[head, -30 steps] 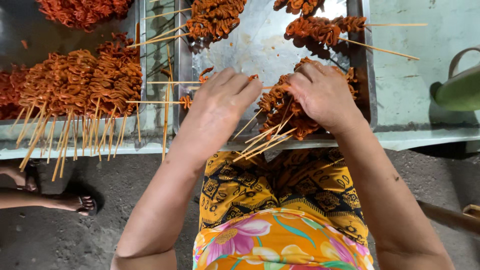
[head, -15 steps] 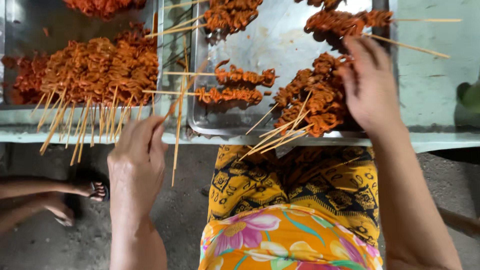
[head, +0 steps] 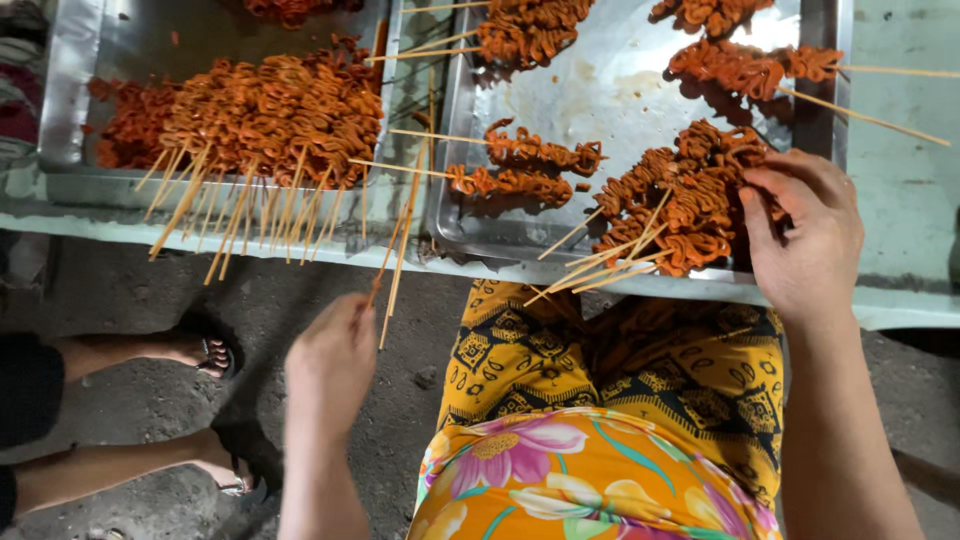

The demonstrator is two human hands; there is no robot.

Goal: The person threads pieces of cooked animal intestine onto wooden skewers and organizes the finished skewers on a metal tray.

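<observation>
My left hand (head: 335, 365) hangs below the table edge, pinching the lower ends of bare bamboo sticks (head: 400, 235) that slant up between the two trays. My right hand (head: 805, 235) rests on a heap of orange skewered meat (head: 690, 205) at the right side of a metal tray (head: 600, 75), fingers curled into the pile. Two loaded skewers (head: 520, 165) lie in the tray's middle. A second tray (head: 65, 100) to the left holds a big stack of finished skewers (head: 265, 110) with sticks pointing toward me.
More skewers (head: 745, 60) lie at the far end of the right tray. Another person's feet in sandals (head: 205, 355) stand on the rough ground at the left. My lap in yellow patterned cloth (head: 620, 420) is under the table edge (head: 900, 300).
My left hand has pulled back from the right tray and dropped below the table edge with the sticks. The right hand has shifted right along the pile.
</observation>
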